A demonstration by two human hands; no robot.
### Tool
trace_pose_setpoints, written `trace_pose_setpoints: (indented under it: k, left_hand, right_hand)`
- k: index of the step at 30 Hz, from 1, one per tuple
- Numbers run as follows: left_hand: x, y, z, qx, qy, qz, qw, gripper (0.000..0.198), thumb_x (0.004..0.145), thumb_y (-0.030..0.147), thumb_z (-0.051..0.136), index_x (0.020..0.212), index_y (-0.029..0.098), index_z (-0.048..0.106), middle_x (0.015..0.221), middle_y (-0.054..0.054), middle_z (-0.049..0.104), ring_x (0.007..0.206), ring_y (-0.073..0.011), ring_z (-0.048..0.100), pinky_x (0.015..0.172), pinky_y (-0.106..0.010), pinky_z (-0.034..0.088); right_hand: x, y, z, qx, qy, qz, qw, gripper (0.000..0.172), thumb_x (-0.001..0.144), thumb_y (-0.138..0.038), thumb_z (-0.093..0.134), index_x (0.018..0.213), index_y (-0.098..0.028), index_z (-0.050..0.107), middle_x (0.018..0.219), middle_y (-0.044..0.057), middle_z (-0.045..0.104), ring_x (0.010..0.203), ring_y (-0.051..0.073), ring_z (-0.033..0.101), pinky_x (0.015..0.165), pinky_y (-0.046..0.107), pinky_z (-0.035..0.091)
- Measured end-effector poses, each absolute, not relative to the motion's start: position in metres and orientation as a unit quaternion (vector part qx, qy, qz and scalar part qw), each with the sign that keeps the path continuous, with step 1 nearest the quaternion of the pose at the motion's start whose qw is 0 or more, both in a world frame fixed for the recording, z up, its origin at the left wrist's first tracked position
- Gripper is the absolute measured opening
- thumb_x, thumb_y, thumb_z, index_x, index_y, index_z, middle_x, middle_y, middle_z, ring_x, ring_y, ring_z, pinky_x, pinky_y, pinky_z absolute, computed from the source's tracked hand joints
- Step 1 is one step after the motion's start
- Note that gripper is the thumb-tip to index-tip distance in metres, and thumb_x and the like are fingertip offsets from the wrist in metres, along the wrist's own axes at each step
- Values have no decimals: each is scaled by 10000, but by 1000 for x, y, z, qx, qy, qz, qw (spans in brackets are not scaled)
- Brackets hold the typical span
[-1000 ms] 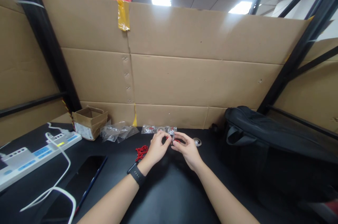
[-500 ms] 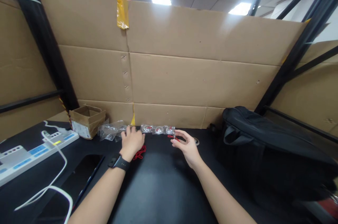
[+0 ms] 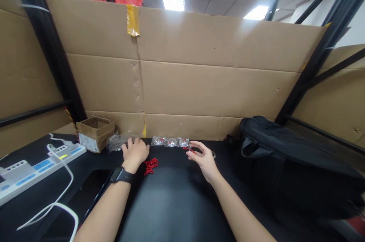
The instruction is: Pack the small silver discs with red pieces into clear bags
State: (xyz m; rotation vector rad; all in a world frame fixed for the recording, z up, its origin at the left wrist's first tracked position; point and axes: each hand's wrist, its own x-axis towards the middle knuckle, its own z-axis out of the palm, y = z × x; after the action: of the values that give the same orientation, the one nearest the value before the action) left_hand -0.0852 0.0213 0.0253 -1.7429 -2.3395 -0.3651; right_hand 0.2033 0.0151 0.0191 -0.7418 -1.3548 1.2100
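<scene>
At the back of the black table (image 3: 176, 204), the left hand (image 3: 135, 151) lies palm-down on crumpled clear bags (image 3: 115, 142), clasping nothing; the right hand (image 3: 204, 159) pinches a small red-corded piece (image 3: 189, 148) between thumb and forefinger (just beside 3 bagged discs (image 3: 171, 142)). Loose red cords (image 3: 150, 165) lie between the hands.

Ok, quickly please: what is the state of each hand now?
Left hand: open, flat on the plastic bags.
Right hand: shut, pinching a small piece with red cord.
</scene>
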Motion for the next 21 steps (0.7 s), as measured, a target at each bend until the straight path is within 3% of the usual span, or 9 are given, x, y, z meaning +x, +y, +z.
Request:
trace_pose_setpoints:
  k: [3, 8, 12, 17, 21]
  left_hand:
    - [-85, 17, 42, -588, -776, -174, 148, 378, 912, 356, 441, 1063, 135, 708, 1254, -202, 632, 1248, -411, 439, 958, -585, 335]
    - [-54, 8, 59, -671, -675, -260, 164, 341, 950, 284, 408, 1162, 189, 657, 1229, -150, 641, 1160, -313, 543, 993, -517, 335]
    - [-11, -7, 47, -784, -566, -235, 98, 317, 943, 269, 463, 1208, 235, 634, 1253, -118, 626, 1161, -300, 566, 1000, -497, 356]
    - [14, -12, 25, -887, -398, -220, -78, 497, 981, 262, 438, 1467, 350, 381, 1445, -44, 522, 1251, -232, 554, 1004, -394, 439]
    - [7, 3, 11, -881, -376, -263, -118, 568, 918, 38, 336, 1406, 301, 456, 1442, -22, 536, 1298, -162, 520, 1067, -318, 412]
  right_hand:
    - [208, 17, 21, -321, -568, 507, 564, 477, 721, -320, 831, 1159, -239, 662, 1159, 68, 637, 845, 183, 679, 724, 315, 581]
    - [218, 22, 24, -332, -561, 489, 579, 495, 715, -350, 833, 1164, -232, 661, 1148, 74, 622, 853, 198, 683, 713, 319, 583]
    - [225, 26, 24, -342, -547, 481, 593, 506, 704, -372, 839, 1158, -232, 667, 1158, 78, 611, 839, 199, 690, 706, 325, 581]
    - [232, 31, 25, -345, -541, 472, 604, 505, 701, -370, 842, 1157, -240, 669, 1173, 74, 603, 843, 193, 692, 700, 310, 574]
    - [237, 33, 26, -356, -530, 462, 615, 503, 689, -379, 847, 1144, -252, 674, 1160, 65, 600, 835, 185, 688, 689, 306, 569]
